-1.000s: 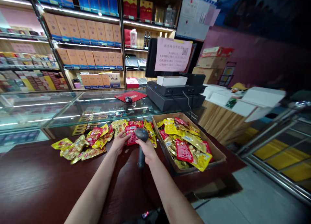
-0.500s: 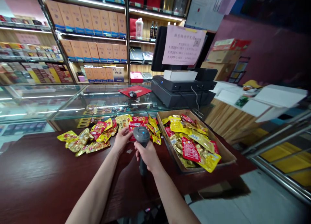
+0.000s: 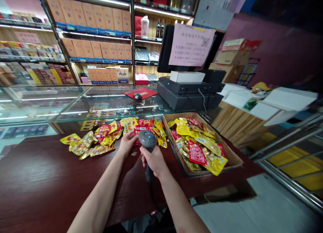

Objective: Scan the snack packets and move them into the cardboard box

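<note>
My right hand [image 3: 154, 161] is wrapped round the handle of a dark barcode scanner [image 3: 146, 138], which stands upright with a small blue light on its head. Just beyond the scanner lies a red snack packet [image 3: 140, 128] with a white barcode label; the scanner hides its lower part. My left hand [image 3: 127, 142] has its fingers closed on that packet's left edge. Behind it are a gold packet [image 3: 128, 124] and other red and yellow ones. To the left spreads a loose pile of snack packets [image 3: 87, 142].
A shallow cardboard box [image 3: 233, 164] full of snack packets stands on the right of the dark red tabletop [image 3: 50, 182]. Behind are a glass counter [image 3: 75, 106], a mouse [image 3: 137, 96] on a red mat, and a till with a monitor [image 3: 165, 47]. A metal rail [image 3: 280, 177] runs at right.
Both hands, the scanner and the red packet keep nearly the same places. The view has shifted slightly.
</note>
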`<action>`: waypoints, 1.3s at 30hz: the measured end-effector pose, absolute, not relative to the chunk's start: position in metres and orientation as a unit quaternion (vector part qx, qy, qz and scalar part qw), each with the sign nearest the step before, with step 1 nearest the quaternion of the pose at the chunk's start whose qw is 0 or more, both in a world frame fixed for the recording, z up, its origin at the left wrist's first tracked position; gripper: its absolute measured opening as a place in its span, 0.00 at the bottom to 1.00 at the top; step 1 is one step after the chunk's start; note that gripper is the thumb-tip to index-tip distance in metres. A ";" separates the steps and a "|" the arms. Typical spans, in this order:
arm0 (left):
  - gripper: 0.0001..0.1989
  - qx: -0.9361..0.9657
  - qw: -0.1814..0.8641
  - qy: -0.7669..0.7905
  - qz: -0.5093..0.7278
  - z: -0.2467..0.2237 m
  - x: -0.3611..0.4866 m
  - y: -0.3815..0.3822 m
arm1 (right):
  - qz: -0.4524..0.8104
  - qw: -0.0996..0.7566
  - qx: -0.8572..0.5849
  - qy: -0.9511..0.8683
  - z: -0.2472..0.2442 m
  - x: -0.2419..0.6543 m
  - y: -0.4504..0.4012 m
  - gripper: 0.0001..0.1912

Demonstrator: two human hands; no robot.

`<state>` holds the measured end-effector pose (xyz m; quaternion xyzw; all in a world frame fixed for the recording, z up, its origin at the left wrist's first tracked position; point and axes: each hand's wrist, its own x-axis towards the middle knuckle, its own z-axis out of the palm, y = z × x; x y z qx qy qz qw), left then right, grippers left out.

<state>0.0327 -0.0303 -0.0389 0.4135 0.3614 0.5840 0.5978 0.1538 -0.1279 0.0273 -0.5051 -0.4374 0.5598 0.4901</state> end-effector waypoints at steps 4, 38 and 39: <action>0.23 0.419 0.596 0.370 0.577 -0.037 0.034 -0.032 | 0.558 0.493 -0.503 -0.439 0.025 0.154 -0.127 0.13; 0.12 0.383 0.795 0.299 0.362 0.064 0.137 -0.066 | 0.508 0.653 -0.476 -0.299 0.074 0.283 -0.133 0.16; 0.12 0.388 0.801 0.291 0.352 0.073 0.150 -0.064 | 0.504 0.658 -0.477 -0.292 0.079 0.295 -0.135 0.16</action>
